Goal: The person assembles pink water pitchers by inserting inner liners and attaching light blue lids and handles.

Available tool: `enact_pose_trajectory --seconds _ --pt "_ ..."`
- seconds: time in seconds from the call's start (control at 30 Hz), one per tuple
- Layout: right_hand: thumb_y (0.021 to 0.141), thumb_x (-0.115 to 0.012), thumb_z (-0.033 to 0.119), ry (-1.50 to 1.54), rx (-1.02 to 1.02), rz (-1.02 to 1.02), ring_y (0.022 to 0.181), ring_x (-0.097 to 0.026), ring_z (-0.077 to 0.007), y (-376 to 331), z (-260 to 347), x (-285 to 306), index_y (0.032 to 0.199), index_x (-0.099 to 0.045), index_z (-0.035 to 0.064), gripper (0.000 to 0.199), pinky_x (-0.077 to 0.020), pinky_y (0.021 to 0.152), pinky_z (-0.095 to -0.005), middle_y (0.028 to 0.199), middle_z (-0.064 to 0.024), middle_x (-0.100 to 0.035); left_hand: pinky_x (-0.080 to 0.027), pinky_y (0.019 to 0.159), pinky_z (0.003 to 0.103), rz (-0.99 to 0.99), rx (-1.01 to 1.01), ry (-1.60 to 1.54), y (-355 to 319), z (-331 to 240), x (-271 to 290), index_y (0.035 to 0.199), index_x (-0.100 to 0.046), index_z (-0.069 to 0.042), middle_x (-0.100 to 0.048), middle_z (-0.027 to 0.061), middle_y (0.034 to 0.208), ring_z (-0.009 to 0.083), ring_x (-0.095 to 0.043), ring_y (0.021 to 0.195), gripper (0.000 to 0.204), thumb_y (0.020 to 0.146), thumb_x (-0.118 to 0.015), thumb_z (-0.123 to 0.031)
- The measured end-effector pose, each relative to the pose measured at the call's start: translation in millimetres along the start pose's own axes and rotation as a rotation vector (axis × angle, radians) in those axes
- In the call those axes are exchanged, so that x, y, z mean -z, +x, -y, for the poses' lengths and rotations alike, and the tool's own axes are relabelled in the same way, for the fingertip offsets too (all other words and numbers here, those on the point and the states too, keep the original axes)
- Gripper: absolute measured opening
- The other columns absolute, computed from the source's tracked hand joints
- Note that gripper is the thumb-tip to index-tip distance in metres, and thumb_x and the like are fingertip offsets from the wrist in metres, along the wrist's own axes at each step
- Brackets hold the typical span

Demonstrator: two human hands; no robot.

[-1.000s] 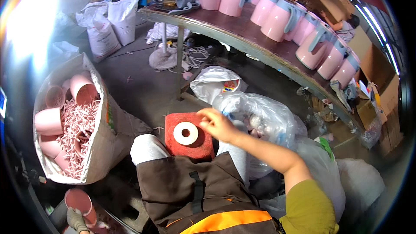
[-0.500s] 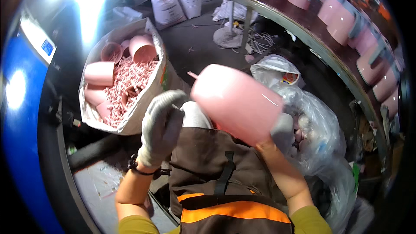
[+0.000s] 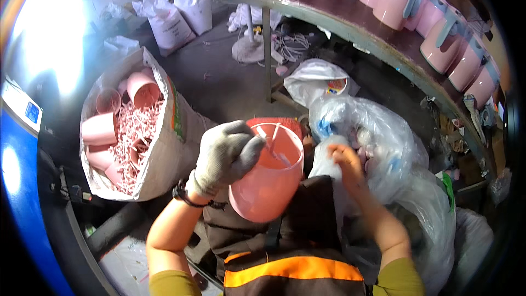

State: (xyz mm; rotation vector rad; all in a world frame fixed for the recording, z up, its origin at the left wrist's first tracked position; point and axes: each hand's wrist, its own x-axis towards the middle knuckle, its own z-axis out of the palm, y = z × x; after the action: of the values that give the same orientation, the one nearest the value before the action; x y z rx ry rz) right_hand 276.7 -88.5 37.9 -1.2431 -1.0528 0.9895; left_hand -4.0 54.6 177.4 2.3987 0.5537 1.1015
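My left hand (image 3: 227, 156), in a grey-white knit glove, is closed on the rim of a pink plastic jug body (image 3: 266, 189). The jug body tilts above my lap with its round mouth facing up and away, and thin pink plastic strips (image 3: 274, 138) show in the mouth. My right hand (image 3: 346, 161) is bare and apart from the jug body, to its right. Its fingers are bent and a little apart, with nothing seen in them. A brown apron (image 3: 296, 235) with an orange band covers my lap.
At the left stands a white woven sack (image 3: 181, 148) of pink scraps and pink jug bodies. A clear plastic bag (image 3: 383, 137) lies at the right. Finished pink jugs (image 3: 392, 5) with grey handles line a long table (image 3: 350, 27). White sacks (image 3: 167, 27) stand at the back.
The pink jug body has passed from my right hand to my gloved left hand and turned so its mouth shows. My right hand has let go. The whole view has shifted.
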Motion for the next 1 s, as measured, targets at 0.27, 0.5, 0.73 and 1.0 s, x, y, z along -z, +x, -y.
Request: enact_pose_trajectory --seconds 0.27,0.5,0.73,1.0 --pt "0.078 -0.056 0.02 -1.34 0.96 0.525 0.091 -0.057 -0.0245 12.2 92.4 -58.0 0.08 -0.067 0.0055 0.019 -0.0439 0.079 -0.0388 0.091 -0.0097 -0.061 -0.041 0.046 0.037 0.48 -0.141 0.33 -3.1 -32.0 -21.1 0.059 -0.059 -0.016 -0.055 0.0024 0.057 0.0232 -0.058 0.05 0.036 0.078 -0.066 -0.046" --pt "0.089 -0.06 0.029 -0.743 1.165 0.29 0.075 -0.052 -0.0198 27.9 119.4 -78.3 0.086 -0.052 0.0101 0.02 -0.0429 0.066 -0.036 0.079 -0.0022 -0.048 -0.054 0.071 0.036 -0.466 0.621 -0.984 -108.5 36.7 80.7 0.103 -0.065 0.005 -0.066 0.0082 0.083 0.0206 -0.064 0.077 0.025 0.088 -0.064 -0.015" --pt "0.094 -0.058 0.045 -0.371 0.455 0.39 0.113 -0.056 -0.0308 120.2 113.9 -189.4 0.138 -0.038 -0.0032 0.069 -0.0439 0.096 -0.0393 0.131 -0.0238 -0.05 -0.041 0.055 0.033 -0.447 0.563 -0.01 -96.8 5.6 57.2 0.061 -0.055 0.0 -0.054 0.0095 0.061 0.0232 -0.051 0.056 0.028 0.088 -0.061 -0.005" --pt "0.101 -0.043 0.049 0.339 -0.456 0.451 0.103 -0.052 -0.0111 -10.7 -15.7 -130.8 0.122 -0.057 0.003 0.052 -0.0398 0.093 -0.0267 0.108 -0.0017 -0.059 -0.049 0.081 0.035 0.448 0.435 -0.222 -78.7 1.9 -14.9 0.112 -0.062 -0.003 -0.063 0.0144 0.093 0.0269 -0.062 0.089 0.042 0.072 -0.076 -0.005"
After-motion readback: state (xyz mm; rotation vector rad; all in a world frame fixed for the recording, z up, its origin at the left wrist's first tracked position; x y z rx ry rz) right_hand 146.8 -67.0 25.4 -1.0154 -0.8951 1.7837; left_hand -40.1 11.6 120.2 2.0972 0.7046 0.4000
